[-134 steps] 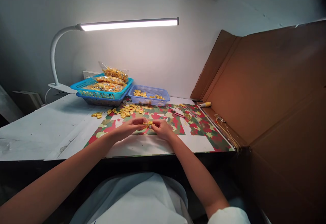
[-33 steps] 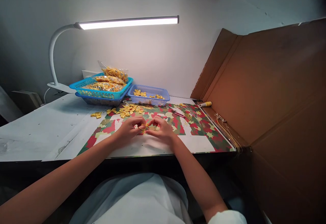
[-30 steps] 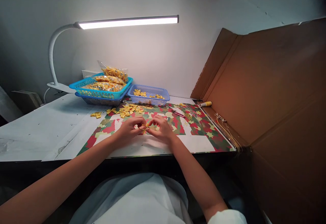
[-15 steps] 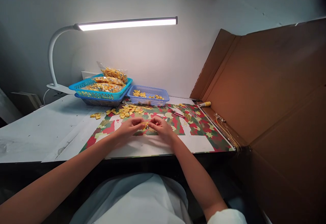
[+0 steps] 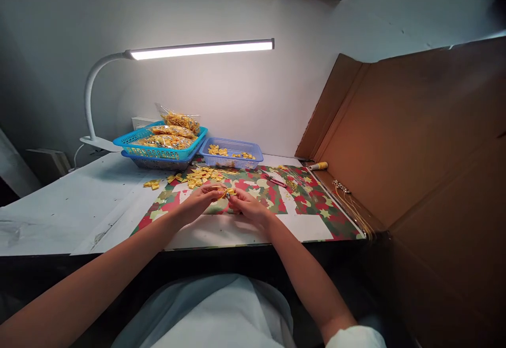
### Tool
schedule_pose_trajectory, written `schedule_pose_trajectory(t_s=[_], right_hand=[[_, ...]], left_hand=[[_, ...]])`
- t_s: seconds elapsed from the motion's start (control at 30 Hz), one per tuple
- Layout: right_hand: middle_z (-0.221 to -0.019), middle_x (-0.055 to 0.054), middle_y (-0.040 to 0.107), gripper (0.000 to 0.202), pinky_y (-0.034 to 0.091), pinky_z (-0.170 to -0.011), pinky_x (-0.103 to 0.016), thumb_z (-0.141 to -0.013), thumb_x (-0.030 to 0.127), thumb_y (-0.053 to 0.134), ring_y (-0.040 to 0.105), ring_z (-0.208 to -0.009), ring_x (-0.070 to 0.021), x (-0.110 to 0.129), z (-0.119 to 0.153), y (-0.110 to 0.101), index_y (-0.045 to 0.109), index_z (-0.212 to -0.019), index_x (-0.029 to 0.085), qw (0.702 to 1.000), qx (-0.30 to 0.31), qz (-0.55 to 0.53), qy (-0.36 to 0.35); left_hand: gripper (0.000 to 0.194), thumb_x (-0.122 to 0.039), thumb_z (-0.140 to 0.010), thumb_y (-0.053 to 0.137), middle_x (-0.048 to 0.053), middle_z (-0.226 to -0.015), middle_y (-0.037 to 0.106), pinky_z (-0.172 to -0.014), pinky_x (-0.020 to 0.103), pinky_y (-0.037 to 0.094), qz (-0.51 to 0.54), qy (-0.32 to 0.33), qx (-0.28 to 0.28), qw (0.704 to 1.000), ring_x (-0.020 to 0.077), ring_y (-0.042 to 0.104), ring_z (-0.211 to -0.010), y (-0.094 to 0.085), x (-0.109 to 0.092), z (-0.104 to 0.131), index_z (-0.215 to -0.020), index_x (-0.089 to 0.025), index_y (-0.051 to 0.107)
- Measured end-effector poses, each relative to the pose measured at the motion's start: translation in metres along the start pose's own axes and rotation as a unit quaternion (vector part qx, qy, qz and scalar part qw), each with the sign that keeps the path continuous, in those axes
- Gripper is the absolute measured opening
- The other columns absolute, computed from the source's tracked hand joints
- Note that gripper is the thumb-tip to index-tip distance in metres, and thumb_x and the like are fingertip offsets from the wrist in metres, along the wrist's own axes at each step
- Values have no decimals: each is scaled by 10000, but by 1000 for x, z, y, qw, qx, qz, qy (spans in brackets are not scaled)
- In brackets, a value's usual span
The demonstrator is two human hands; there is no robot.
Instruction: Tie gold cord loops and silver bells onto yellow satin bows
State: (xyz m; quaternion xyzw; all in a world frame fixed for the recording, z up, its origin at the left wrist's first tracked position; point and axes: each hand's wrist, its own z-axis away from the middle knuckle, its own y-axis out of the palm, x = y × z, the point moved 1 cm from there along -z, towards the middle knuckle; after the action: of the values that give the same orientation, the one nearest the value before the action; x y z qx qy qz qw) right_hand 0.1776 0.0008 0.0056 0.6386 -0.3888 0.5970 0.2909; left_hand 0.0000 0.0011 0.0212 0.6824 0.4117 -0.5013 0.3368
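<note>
Yellow bow (image 5: 227, 193): pinched between both hands over the camouflage mat (image 5: 316, 200), at 6 o'clock from the small blue basket (image 5: 231, 153).
Left hand (image 5: 200, 202): grip clamped on the yellow bow's left side.
Right hand (image 5: 247, 205): grip clamped on its right side.
Change: a second ago a thin gold loop showed between the fingers; now it is drawn in tight at the bow.
Since earliest frame: hands sit in the same spot on the bench.
Nearby: loose bows (image 5: 197, 175) at 11 o'clock, bagged bows in the big blue basket (image 5: 158, 150).

Craft workbench: desk lamp (image 5: 201, 49), baskets of yellow bows (image 5: 164, 142).
</note>
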Motion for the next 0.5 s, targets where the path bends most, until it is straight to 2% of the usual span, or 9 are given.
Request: schedule_pose_trajectory(t_s=[0.1, 0.2, 0.27, 0.37, 0.5], right_hand=[[-618, 74, 406, 378, 271, -523, -233, -844, 567, 675, 326, -550, -92, 3, 0, -3, 589, -799, 202, 999, -19, 28, -9], [-681, 41, 504, 343, 343, -593, -243, -840, 517, 691, 438, -645, -116, 8, 0, -1, 610, -758, 195, 998, -33, 49, -14], [-726, 20, 564, 306, 396, -664, -258, -844, 463, 688, 504, -720, -138, 10, 1, 3, 613, -725, 191, 997, -44, 61, -13], [-721, 10, 577, 253, 425, -728, -286, -838, 365, 680, 531, -764, -161, 12, 1, 4, 619, -666, 191, 993, -83, 88, -7], [-802, -20, 559, 169, 415, -837, -329, -783, 261, 717, 514, -912, -205, 18, 5, -15, 653, -640, 197, 971, -197, 134, -10]], left_hand=[[204, -357, -714, 765, 43, -892, 642, -668, 270, 443, 38, 7, -9, 999, 164, 522, -748, 0, -3, 1, -653, -185, 673], [204, -344, -702, 794, 67, -979, 651, -654, 268, 439, 68, 0, 10, 998, 152, 515, -736, 1, -6, 3, -652, -176, 689], [198, -337, -701, 812, 68, -908, 653, -631, 273, 437, 82, -14, 36, 996, 147, 507, -697, 2, -7, 4, -670, -167, 716], [194, -331, -703, 835, 37, -729, 622, -583, 268, 426, 99, -34, 66, 992, 142, 491, -632, 3, -8, 7, -705, -158, 748], [196, -310, -680, 865, 14, -638, 592, -548, 254, 432, 134, -40, 65, 988, 137, 513, -599, 0, -8, 10, -685, -154, 746]])
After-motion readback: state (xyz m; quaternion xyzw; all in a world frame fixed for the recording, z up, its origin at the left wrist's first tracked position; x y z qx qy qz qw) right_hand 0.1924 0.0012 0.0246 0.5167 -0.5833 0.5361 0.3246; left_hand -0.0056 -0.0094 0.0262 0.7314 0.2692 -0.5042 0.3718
